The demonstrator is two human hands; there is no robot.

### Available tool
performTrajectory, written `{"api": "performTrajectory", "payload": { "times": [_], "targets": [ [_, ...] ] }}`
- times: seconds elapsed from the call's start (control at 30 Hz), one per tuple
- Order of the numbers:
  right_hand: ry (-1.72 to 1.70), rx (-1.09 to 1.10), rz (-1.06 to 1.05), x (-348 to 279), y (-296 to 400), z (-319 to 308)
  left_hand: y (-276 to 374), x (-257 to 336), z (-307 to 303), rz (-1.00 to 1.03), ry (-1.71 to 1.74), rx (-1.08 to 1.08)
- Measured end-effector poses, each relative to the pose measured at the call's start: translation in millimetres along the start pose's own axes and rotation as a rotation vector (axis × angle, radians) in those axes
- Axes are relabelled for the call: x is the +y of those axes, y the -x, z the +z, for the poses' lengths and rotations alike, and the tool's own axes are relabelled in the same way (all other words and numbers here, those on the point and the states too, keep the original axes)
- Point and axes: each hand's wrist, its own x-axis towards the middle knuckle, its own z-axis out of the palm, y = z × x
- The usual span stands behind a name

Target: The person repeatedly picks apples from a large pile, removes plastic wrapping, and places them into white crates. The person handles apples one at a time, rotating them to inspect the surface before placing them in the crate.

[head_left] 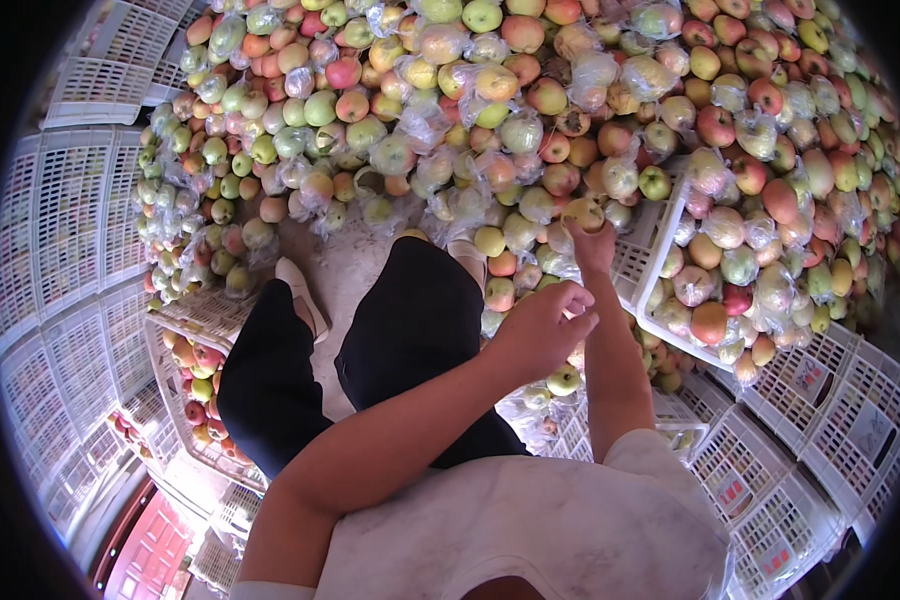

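My right hand (592, 244) reaches forward to the edge of the apple heap, its fingers around a yellow-green apple (585, 213). Across the front of my right forearm, my left hand (544, 330) is raised with its fingers curled towards the thumb. Whether anything small is between those fingertips is hidden by blur and glare. Around both hands lie loose red, yellow and green apples (501, 293), and others wrapped in clear plastic film (520, 229).
A white plastic crate (675, 225) heaped with apples is right of my right hand. Another crate (166, 367) of apples stands beside my left leg. Stacked crates (67, 210) line the left, with more crates (765, 487) at lower right. My feet are on a concrete floor (356, 262).
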Motion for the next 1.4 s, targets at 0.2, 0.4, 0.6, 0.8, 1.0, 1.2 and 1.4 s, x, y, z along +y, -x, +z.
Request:
{"api": "performTrajectory", "payload": {
  "times": [0.2, 0.4, 0.6, 0.8, 1.0, 1.2, 1.4],
  "targets": [
    [-1.395, -0.619, 0.285, -24, 68, -66, -6, -10, 8, 0.108, -0.071, 0.063],
    [-1.7, -0.783, 0.22, -92, 133, -133, 9, -2, 6, 0.333, -0.046, 0.248],
    [-1.706, -0.966, 0.228, -135, 197, -163, 70, 1, -22, 0.583, -0.174, 0.384],
    [-1.548, -1.184, 0.181, -193, 280, -148, 155, 3, -50, 0.757, -0.007, 0.483],
    [-1.26, -1.349, 0.151, -236, 364, -119, 244, 0, -83, 0.678, 0.322, 0.417],
    [-1.004, -1.479, 0.236, -252, 431, -77, 322, -55, -102, 0.811, 0.352, 0.525],
    [-0.661, -1.707, 0.03, -261, 494, -38, 415, -103, -115, 0.84, 0.469, 0.59]
  ]
}}
